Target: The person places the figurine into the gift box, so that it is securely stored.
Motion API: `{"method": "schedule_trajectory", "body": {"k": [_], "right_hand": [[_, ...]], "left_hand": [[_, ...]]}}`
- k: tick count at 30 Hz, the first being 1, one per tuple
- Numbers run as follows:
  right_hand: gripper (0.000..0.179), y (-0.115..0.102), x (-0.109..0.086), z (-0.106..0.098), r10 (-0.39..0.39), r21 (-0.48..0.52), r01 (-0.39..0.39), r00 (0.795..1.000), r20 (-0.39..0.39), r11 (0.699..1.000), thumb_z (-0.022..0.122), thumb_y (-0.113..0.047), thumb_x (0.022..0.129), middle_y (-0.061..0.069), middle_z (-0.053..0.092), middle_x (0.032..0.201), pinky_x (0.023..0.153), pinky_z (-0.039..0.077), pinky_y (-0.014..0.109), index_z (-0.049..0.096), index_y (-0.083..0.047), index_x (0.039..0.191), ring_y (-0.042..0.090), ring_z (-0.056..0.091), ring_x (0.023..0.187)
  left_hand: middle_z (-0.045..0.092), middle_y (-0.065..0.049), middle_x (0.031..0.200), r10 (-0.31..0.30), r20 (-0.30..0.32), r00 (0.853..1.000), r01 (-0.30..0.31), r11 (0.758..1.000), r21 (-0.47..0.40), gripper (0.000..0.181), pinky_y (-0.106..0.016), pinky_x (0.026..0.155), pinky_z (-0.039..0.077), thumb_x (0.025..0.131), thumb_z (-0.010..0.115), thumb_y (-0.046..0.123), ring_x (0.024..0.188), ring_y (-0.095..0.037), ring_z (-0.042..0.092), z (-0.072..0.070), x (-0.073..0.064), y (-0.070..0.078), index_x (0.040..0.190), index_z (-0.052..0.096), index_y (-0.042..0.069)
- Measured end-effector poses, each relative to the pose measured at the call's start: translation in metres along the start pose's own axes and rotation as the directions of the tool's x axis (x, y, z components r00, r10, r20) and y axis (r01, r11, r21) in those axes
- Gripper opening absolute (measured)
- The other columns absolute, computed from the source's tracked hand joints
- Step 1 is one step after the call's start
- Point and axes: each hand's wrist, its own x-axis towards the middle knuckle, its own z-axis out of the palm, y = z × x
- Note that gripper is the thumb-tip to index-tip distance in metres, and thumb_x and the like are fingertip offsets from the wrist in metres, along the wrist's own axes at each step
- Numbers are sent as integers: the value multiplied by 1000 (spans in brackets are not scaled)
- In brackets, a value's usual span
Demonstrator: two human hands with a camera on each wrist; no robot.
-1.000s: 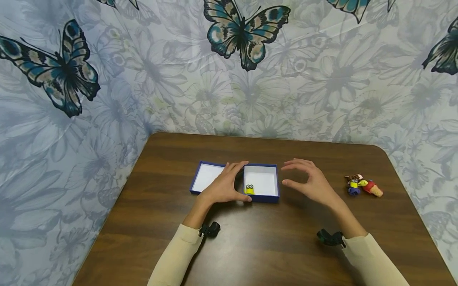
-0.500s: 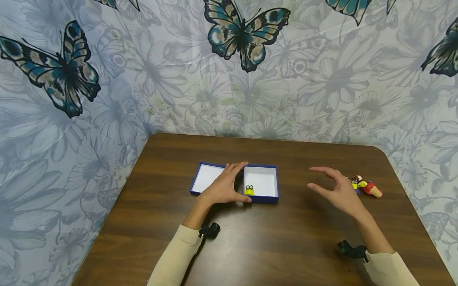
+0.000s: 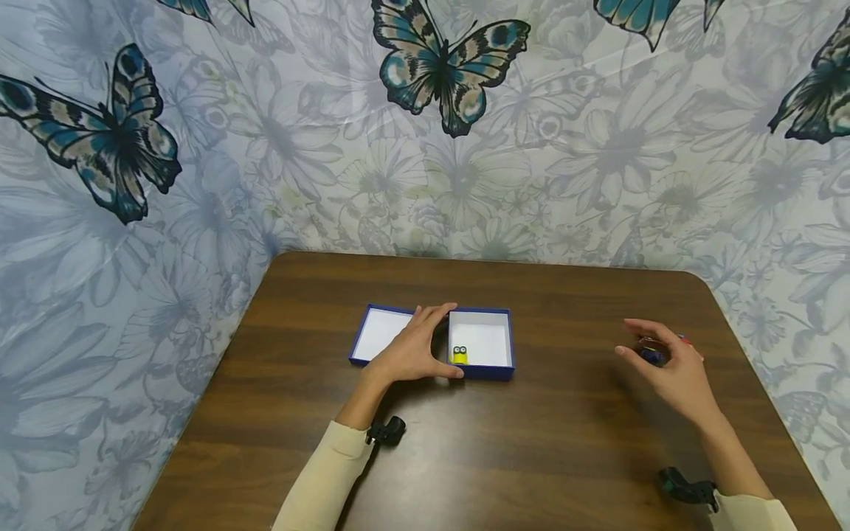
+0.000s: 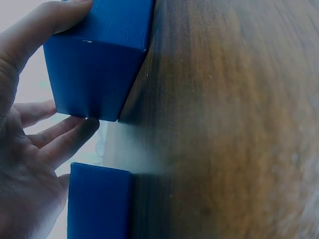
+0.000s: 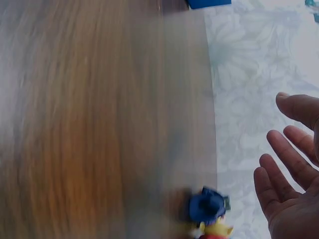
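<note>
A blue box (image 3: 488, 373) with a white inside stands open-topped on the table. My left hand (image 3: 408, 354) grips its left end, thumb on the front wall and fingers at the back. In the left wrist view that thumb presses the blue box (image 4: 94, 74). A small yellow figure with two round eyes (image 3: 460, 356) is in the box's front left corner. My right hand (image 3: 680, 376) hovers over small toy figures (image 3: 651, 352) and partly hides them. Its fingers (image 5: 279, 184) are spread and apart from the blue figure (image 5: 205, 206) in the right wrist view.
Left of the box lies its shallow blue lid (image 3: 380, 333), white side up, partly behind my left hand. The brown wooden table (image 3: 518, 457) ends at a wall covering (image 3: 564, 184) with butterflies and flowers.
My right hand has moved right, from beside the box to above the toy figures. The left hand has stayed on the box. The head view has shifted slightly.
</note>
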Motion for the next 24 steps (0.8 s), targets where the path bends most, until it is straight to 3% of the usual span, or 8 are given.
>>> {"method": "schedule_trajectory", "body": {"k": [6,15,24], "right_hand": [[49,8,-4,-11,78,-12,-79,996,-33,997,83,-10,95,-27,71,125,92,45,-2,68,-9,141,-18,60,115],[50,24,-8,-26,204,-14,-206,975,-85,978,83,-18,96,-30,65,122,84,50,-2,67,-7,142,-15,62,107],[49,43,-7,-38,248,-19,-255,954,-165,967,84,-15,94,-42,61,115,83,48,-3,69,-4,139,-19,60,104]], "left_hand": [[41,-10,169,16,-10,1000,-16,1000,-4,127,-59,140,12,71,98,55,167,-42,24,-2,0,-1,171,27,25],[40,-11,169,12,1,1000,-12,1000,-7,127,-59,139,12,71,97,58,167,-42,24,-1,-1,-2,172,27,25],[38,-11,171,8,9,1000,-8,1000,-12,126,-64,138,15,72,97,57,167,-46,20,-2,-1,1,172,26,26]]}}
